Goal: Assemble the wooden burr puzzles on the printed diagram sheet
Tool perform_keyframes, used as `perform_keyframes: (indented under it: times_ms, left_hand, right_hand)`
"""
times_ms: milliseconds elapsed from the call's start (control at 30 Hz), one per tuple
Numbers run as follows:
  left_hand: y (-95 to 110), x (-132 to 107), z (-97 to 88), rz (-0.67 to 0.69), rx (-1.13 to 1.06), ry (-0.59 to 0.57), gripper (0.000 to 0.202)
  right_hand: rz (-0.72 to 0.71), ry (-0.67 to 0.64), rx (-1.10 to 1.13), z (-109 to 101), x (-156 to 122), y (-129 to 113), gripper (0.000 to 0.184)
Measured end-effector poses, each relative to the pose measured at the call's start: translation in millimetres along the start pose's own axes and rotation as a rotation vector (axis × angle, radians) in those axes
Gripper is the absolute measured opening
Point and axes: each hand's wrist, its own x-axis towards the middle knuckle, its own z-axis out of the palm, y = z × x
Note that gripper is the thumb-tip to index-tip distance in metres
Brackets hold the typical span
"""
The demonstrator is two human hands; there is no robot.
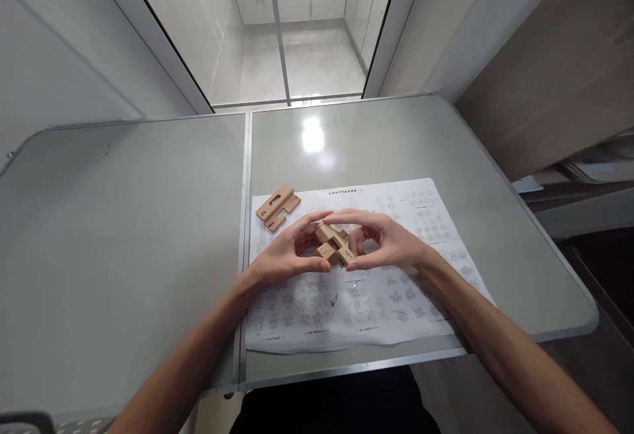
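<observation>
Head view: a partly assembled wooden puzzle [335, 245] is held just above the instruction sheet [386, 302] on the desk [123, 236], the left hand [286, 257] and right hand [385, 241] each closed on it by the fingertips. Assembly is judged midway; next, the loose wooden pieces [277, 207], lying near the left hand, would need fitting.

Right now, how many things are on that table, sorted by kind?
Wooden puzzle assembly, held between the left hand and the right hand: 1
Loose wooden puzzle pieces, lying apart on the table; they look like two stacked: 2
Printed instruction sheet: 1
Total: 4
</observation>
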Motion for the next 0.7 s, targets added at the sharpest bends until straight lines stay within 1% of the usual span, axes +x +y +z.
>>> perform_keyframes:
  times_ms: [133,300,500,700]
  left_hand:
    - [2,0,0.1,0.005,-0.018,-0.021,0.092]
    - [2,-1,0.0,0.006,-0.021,-0.018,0.094]
    - [1,-1,-1.0,0.007,-0.031,-0.027,0.095]
    - [-3,-1,-1.8,0.01,-0.1,-0.042,0.091]
  right_hand:
    - [0.019,-0.004,0.02,4,2,1,0.073]
    - [0.012,0.023,0.025,7,3,1,0.073]
    - [-0.017,0.053,-0.022,11,2,-3,0.072]
    - [-0.079,0.079,-0.085,13,2,-2,0.071]
